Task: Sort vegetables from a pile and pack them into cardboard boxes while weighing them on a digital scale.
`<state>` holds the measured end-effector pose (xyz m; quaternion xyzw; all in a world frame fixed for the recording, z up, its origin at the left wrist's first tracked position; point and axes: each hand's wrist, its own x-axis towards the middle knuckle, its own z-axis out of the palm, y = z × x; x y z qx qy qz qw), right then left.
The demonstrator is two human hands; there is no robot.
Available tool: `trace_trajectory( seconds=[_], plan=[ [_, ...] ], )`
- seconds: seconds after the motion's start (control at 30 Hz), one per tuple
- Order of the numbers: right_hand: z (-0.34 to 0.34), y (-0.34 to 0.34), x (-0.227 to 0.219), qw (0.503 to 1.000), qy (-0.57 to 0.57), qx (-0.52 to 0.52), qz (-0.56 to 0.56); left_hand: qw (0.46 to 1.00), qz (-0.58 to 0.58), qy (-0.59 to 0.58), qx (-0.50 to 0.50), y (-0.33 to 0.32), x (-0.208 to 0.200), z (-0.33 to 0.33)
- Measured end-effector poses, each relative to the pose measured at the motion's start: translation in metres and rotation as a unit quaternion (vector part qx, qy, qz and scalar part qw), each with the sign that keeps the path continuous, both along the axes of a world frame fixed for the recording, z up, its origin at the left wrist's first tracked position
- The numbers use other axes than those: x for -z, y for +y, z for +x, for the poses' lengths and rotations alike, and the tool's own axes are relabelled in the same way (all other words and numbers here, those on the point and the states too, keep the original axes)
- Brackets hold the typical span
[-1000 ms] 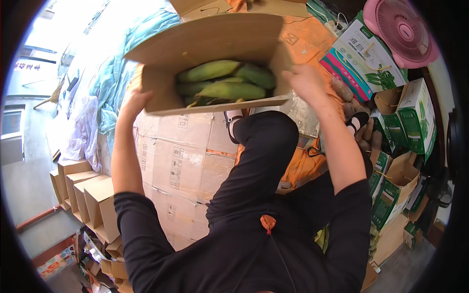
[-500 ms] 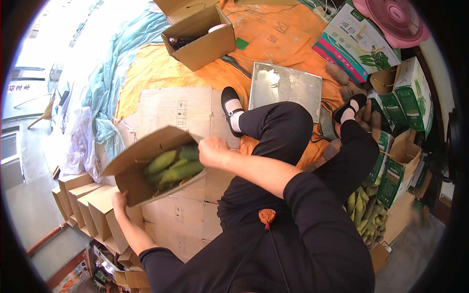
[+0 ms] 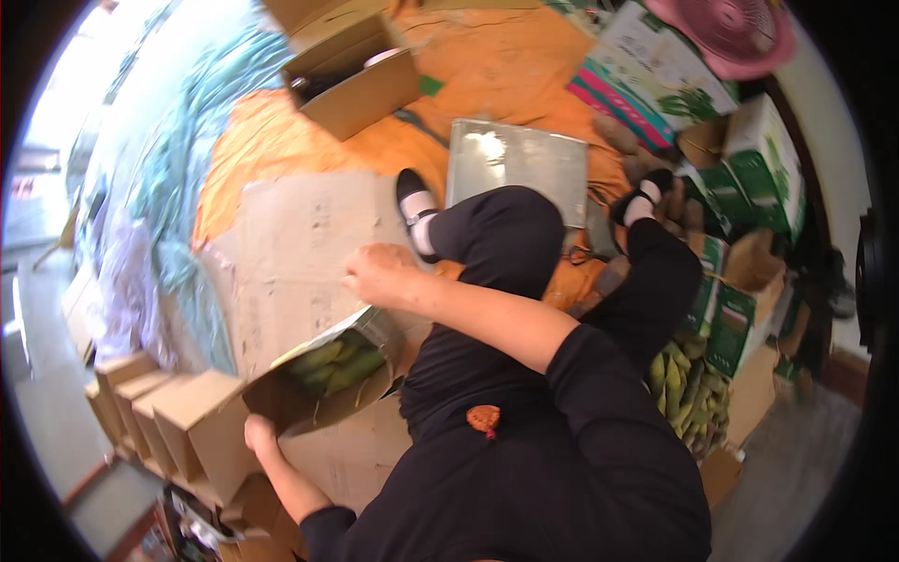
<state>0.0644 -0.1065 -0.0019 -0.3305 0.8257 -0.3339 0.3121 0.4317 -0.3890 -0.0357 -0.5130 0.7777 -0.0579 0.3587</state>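
Observation:
A cardboard box [image 3: 328, 420] lies tilted over the flattened cardboard in front of me, its mouth facing me. Inside it are several long green vegetables [image 3: 330, 367] that look like radishes. My left hand [image 3: 261, 434] is closed on the box's lower left edge. Just above the box's upper right side is my right hand [image 3: 382, 274], fingers curled together; motion blur hides whether anything is in them. Part of the box's far side is out of sight.
Several cardboard boxes [image 3: 192, 412] stand in a row at the left. More green vegetables [image 3: 691, 398] lie piled at my right, near green cartons [image 3: 730, 330]. Ahead are a metal sheet [image 3: 515, 161], an open box [image 3: 361, 98] and a pink fan [image 3: 726, 33].
The box has tipped and moved down, nearer the row of boxes. My right hand has come off its right edge and now sits above it. The whole view has shifted slightly left.

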Motion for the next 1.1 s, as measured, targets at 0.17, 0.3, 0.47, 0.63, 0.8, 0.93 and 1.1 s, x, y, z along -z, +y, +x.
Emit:
trace_trajectory(
  seconds=[0.17, 0.3, 0.47, 0.63, 0.8, 0.93, 1.1],
  plan=[
    [-0.030, 0.034, -0.038, 0.982, 0.073, 0.126, -0.124, 0.863, 0.390, 0.320, -0.038, 0.122, -0.071, -0.122],
    [-0.054, 0.087, -0.069, 0.951, 0.081, 0.238, -0.182, 0.779, 0.457, 0.362, 0.230, 0.194, -0.074, -0.228],
    [-0.076, 0.185, -0.094, 0.889, 0.158, 0.358, -0.236, 0.835, 0.313, 0.272, 0.361, 0.208, 0.019, -0.327],
    [-0.086, 0.316, -0.098, 0.831, 0.243, 0.466, -0.183, 0.815, 0.228, 0.029, 0.532, 0.145, 0.156, -0.326],
    [-0.070, 0.458, -0.068, 0.750, 0.334, 0.561, 0.104, 0.830, 0.253, -0.270, 0.418, 0.135, 0.193, -0.289],
    [-0.049, 0.533, -0.047, 0.712, 0.304, 0.536, 0.337, 0.840, 0.293, -0.233, 0.393, 0.112, 0.205, -0.241],
    [-0.033, 0.621, -0.023, 0.616, 0.243, 0.427, 0.616, 0.821, 0.321, -0.123, 0.456, 0.144, 0.194, -0.272]
  ],
)
